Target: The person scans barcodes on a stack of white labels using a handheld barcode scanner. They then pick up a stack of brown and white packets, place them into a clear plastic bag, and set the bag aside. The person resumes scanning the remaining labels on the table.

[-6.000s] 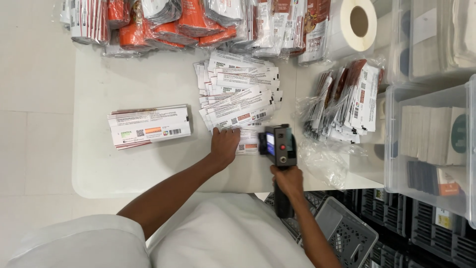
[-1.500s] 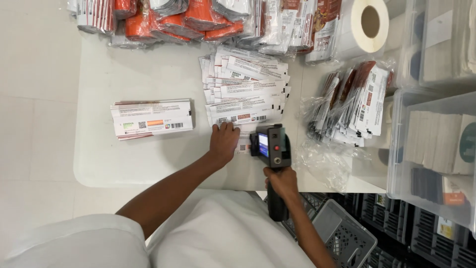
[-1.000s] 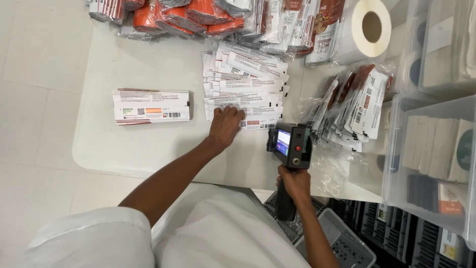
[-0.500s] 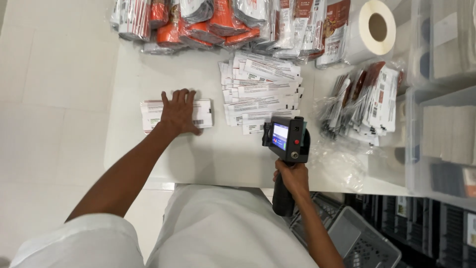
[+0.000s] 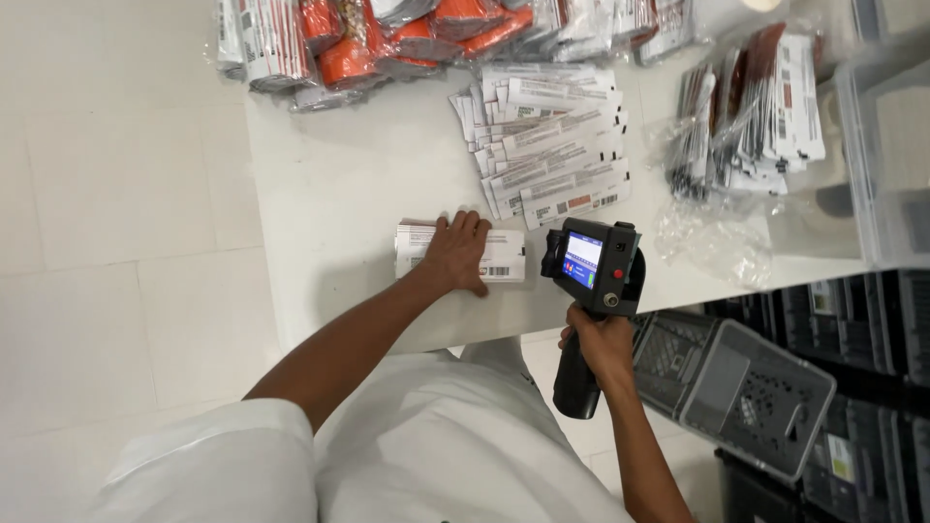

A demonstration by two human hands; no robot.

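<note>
Near the front edge of the white table (image 5: pixel 329 184), the left hand (image 5: pixel 457 254) is pressing flat, fingers spread and closed on nothing, on a small stack of white packets (image 5: pixel 504 256) lying squared together. Just to its right, past that same edge, the right hand (image 5: pixel 601 344) is gripping the dark handle of a handheld scanner-like device (image 5: pixel 593 266), whose lit screen is facing up toward the camera; the device is hovering beside the stack, close to it but apart from it.

Toward the middle of the table, a larger fanned pile of white packets (image 5: pixel 547 145) is lying loose and unaligned, well apart from the pressed stack. Along the back edge, bundles of orange-and-white packets in clear wrap (image 5: pixel 378 39) are resting, and toward the right edge a bagged batch of packets (image 5: pixel 751 116) is sitting on crumpled plastic.

As a judgement from the layout, the work is appearing to be at an early-to-middle stage: only the small squared stack is under hand, while the fanned pile and the wrapped bundles are looking untouched. Whether the stack has been handled with the device cannot be told.
</note>
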